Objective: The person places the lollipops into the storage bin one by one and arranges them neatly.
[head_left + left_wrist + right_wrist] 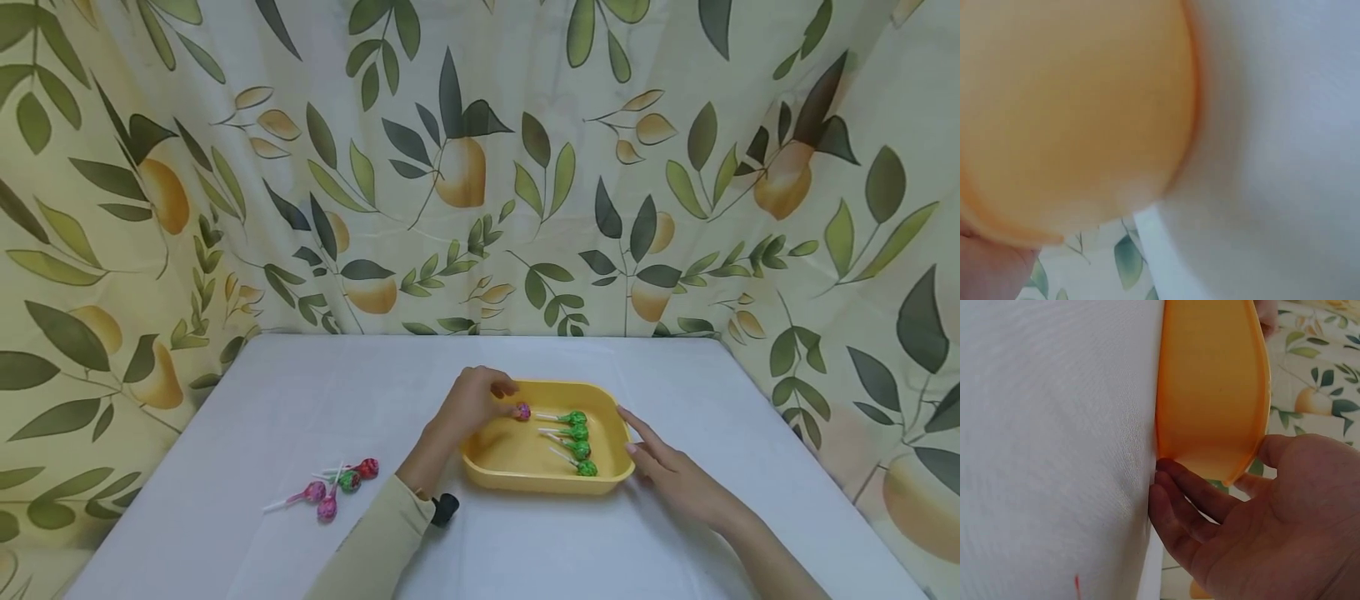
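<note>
While fingers of the left hand (pixel 476 400) pinch a round, pink-purple lollipop (pixel 523 411) inside the yellow tray (pixel 536 482), right of frame centre, beside four green-wrapped lollipops (pixel 577 432), the right hand (pixel 671 475), fingers spread, touches the tray's right end.

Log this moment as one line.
left hand: holds pink lollipop | right hand: touches yellow tray | tray: four green lollipops | table: four mixed-colour lollipops

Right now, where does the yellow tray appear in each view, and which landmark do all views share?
Head: yellow tray in the lower half, just right of centre.
Left wrist: upper left.
Right wrist: top, right of centre.
Shared landmark: leaf-print cloth behind.
</note>
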A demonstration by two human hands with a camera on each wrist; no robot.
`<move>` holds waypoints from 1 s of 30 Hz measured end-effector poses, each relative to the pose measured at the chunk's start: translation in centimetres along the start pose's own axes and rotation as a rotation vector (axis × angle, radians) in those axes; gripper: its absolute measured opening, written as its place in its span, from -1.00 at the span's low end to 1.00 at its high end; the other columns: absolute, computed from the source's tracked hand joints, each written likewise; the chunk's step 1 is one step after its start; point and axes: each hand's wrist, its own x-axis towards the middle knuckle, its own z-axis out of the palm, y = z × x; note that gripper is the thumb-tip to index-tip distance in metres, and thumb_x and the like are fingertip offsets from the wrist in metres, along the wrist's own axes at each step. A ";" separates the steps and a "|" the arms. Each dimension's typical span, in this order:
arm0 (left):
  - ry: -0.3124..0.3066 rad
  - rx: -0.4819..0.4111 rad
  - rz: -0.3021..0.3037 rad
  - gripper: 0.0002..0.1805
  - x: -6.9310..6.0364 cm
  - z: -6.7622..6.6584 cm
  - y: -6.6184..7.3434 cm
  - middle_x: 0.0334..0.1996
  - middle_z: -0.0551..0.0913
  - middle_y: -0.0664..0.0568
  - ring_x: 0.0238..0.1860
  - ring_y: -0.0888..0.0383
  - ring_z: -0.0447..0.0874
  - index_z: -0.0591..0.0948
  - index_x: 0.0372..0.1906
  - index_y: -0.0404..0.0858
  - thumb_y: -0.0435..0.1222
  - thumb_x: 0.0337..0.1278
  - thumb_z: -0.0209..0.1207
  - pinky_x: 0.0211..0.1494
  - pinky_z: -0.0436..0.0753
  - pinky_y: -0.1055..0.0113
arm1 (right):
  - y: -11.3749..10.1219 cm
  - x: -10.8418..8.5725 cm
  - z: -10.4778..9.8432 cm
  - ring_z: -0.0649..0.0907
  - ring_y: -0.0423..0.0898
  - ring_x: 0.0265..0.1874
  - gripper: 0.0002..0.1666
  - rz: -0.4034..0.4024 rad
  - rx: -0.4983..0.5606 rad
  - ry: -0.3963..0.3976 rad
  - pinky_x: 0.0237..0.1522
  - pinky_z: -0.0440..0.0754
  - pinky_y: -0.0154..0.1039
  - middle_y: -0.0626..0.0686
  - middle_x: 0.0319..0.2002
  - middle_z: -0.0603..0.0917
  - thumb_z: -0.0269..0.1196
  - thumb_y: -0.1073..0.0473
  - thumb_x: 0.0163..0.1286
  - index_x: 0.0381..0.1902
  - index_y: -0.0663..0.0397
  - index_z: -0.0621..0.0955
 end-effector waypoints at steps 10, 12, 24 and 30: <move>0.073 -0.116 -0.003 -0.71 -2.6 -1.9 -1.7 -0.12 0.78 -0.07 -0.11 -0.01 0.67 0.78 -0.05 -0.32 -0.38 0.09 0.52 -0.04 0.63 0.23 | 0.1 -0.1 -0.3 0.52 0.00 -0.25 -0.26 0.000 0.013 -0.001 -0.05 0.40 0.05 0.08 -0.31 0.51 -0.07 -0.20 0.69 0.69 -0.39 -0.02; 0.091 -0.137 0.005 -0.70 -3.2 -2.2 -2.0 -0.11 0.77 -0.10 -0.11 -0.03 0.67 0.78 -0.05 -0.33 -0.39 0.08 0.52 -0.06 0.63 0.22 | 0.0 0.0 -0.3 0.52 0.00 -0.26 -0.26 0.000 0.015 -0.001 -0.05 0.40 0.04 0.08 -0.32 0.50 -0.06 -0.20 0.69 0.69 -0.39 -0.02; 0.157 -0.135 -0.003 -0.69 -7.3 -5.0 -3.9 -0.16 0.77 -0.03 -0.13 0.00 0.71 0.79 -0.10 -0.24 -0.46 0.00 0.54 -0.12 0.65 0.18 | 0.0 0.2 0.0 0.53 0.00 -0.24 -0.26 0.003 0.024 -0.004 -0.06 0.41 0.03 0.07 -0.30 0.49 -0.06 -0.19 0.69 0.69 -0.37 -0.01; 0.054 -0.128 -0.029 -0.80 -9.2 -6.3 -5.0 -0.25 0.78 0.03 -0.23 0.15 0.69 0.80 -0.19 -0.21 -0.42 0.05 0.52 -0.15 0.64 0.24 | 0.1 0.3 0.1 0.52 -0.01 -0.24 -0.25 0.016 0.021 -0.005 -0.06 0.41 0.03 0.07 -0.29 0.49 -0.05 -0.18 0.70 0.69 -0.37 -0.01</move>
